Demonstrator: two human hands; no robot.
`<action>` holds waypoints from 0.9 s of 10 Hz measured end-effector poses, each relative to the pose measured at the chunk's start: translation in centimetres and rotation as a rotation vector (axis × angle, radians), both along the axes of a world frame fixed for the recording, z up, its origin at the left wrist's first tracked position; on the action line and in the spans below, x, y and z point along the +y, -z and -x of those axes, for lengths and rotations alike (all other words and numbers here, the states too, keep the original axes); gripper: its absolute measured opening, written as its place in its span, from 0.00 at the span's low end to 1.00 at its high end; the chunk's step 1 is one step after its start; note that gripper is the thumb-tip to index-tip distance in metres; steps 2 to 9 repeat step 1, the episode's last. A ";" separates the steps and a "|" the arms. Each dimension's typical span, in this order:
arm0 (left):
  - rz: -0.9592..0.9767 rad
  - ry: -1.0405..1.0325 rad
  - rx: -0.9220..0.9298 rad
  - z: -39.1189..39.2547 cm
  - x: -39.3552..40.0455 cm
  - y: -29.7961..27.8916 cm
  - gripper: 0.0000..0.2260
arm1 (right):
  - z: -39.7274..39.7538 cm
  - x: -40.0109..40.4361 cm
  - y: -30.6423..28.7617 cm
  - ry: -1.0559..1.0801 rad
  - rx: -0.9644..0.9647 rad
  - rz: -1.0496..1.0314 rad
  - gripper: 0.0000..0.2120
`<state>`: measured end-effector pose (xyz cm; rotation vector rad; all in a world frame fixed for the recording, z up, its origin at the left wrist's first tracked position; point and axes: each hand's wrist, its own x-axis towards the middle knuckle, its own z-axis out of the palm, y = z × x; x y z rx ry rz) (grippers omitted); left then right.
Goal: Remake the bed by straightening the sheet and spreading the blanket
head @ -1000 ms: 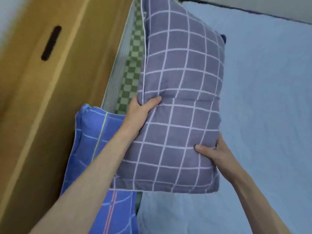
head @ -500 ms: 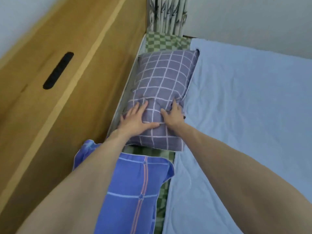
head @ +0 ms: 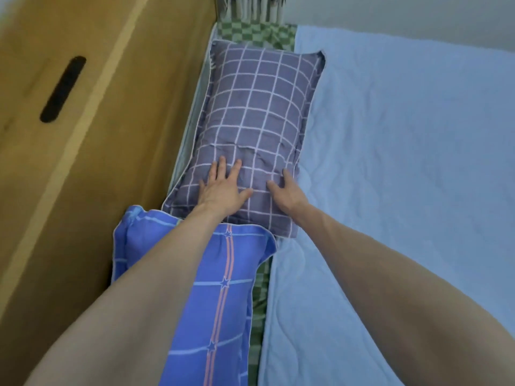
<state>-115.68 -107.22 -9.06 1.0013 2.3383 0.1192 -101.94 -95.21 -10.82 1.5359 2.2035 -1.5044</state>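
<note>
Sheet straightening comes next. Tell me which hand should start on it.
The right hand, probably. It rests on the grey checked pillow at the edge beside the light blue sheet. The left hand lies flat nearer the wooden headboard.

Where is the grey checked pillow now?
In the head view, the grey checked pillow lies along the wooden headboard, beyond the blue pillow, under both hands.

A pillow (head: 259, 129) lies along the left edge of the bed, against the wooden board (head: 92, 151). The left hand (head: 221, 190) and right hand (head: 287, 193) rest flat on its near end. A second pillow (head: 220, 302) lies nearer, touching it. The blanket (head: 404, 176) lies to the right of both, and the sheet (head: 257, 33) shows behind the far pillow.
</note>
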 end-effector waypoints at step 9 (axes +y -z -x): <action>0.028 -0.016 -0.043 -4.3 -2.4 -4.7 0.31 | -6.5 -4.3 -4.9 -0.064 -0.119 0.085 0.26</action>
